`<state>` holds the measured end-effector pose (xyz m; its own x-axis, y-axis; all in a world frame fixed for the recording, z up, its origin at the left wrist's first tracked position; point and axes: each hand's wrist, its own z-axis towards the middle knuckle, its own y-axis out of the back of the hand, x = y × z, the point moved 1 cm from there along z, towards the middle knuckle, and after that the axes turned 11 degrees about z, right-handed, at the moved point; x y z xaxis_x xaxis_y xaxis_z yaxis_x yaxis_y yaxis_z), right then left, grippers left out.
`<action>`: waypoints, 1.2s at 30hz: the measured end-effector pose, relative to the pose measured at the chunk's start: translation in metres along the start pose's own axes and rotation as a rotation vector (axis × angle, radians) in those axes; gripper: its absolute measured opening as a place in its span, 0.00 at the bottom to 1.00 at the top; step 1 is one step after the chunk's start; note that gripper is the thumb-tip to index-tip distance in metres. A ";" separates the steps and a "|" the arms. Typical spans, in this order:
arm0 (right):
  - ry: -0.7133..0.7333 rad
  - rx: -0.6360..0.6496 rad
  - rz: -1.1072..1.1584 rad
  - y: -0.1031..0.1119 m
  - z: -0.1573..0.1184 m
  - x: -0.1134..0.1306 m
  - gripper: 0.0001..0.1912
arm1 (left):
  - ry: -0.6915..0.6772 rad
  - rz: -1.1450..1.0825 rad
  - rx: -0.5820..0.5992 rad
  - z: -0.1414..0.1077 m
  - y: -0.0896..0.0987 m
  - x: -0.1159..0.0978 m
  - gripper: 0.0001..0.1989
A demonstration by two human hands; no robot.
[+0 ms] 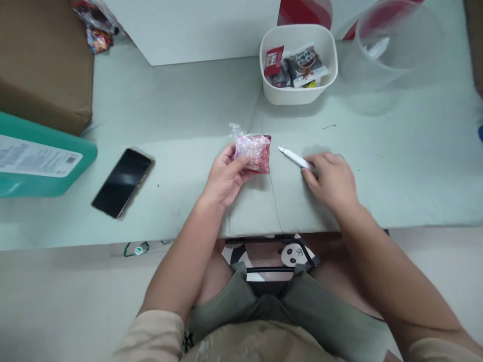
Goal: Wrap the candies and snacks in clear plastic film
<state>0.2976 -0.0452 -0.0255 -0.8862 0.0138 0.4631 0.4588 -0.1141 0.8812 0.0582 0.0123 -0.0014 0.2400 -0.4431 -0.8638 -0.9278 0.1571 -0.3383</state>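
In my left hand (225,173) is a small red packet (260,153) with clear, crinkled plastic wrap around it; the thumb lies across its front. My right hand (332,178) grips a white utility knife (296,159) near the table surface. The knife's tip points up and left toward the packet, with a short gap between them. What is inside the packet cannot be made out.
A white tub (298,95) holding several wrapped snacks stands at the back, beside a translucent container (377,65). A phone (123,182) lies at the left, near a green container (45,173) and a cardboard box (45,65). The table's front edge runs just below my hands.
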 end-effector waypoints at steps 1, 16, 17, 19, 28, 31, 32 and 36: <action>-0.010 -0.009 0.015 0.002 -0.001 0.000 0.13 | 0.001 -0.008 0.013 0.001 -0.002 0.000 0.18; 0.338 -0.010 0.330 0.003 -0.012 0.037 0.10 | 0.057 -0.045 -0.072 0.011 -0.002 0.003 0.07; 0.344 -0.002 0.323 0.000 -0.012 0.038 0.10 | 0.046 -0.046 -0.064 0.011 -0.002 0.004 0.08; 0.343 0.004 0.311 -0.003 -0.013 0.040 0.11 | 0.018 -0.045 -0.043 0.010 -0.002 0.005 0.09; 0.250 0.008 0.314 -0.005 -0.011 0.040 0.14 | -0.012 -0.027 -0.067 0.008 -0.001 0.010 0.12; 0.228 0.010 0.311 -0.003 -0.009 0.036 0.14 | 0.002 -0.047 -0.075 0.008 0.000 0.007 0.13; 0.222 0.010 0.312 -0.003 -0.009 0.035 0.15 | 0.008 -0.052 -0.075 0.008 0.000 0.006 0.13; 0.194 0.032 0.305 -0.001 -0.008 0.031 0.15 | 0.007 -0.052 -0.072 0.009 -0.001 0.005 0.13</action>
<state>0.2691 -0.0530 -0.0124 -0.7028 -0.2055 0.6811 0.7028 -0.0522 0.7095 0.0625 0.0184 -0.0087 0.2863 -0.4553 -0.8431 -0.9324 0.0704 -0.3546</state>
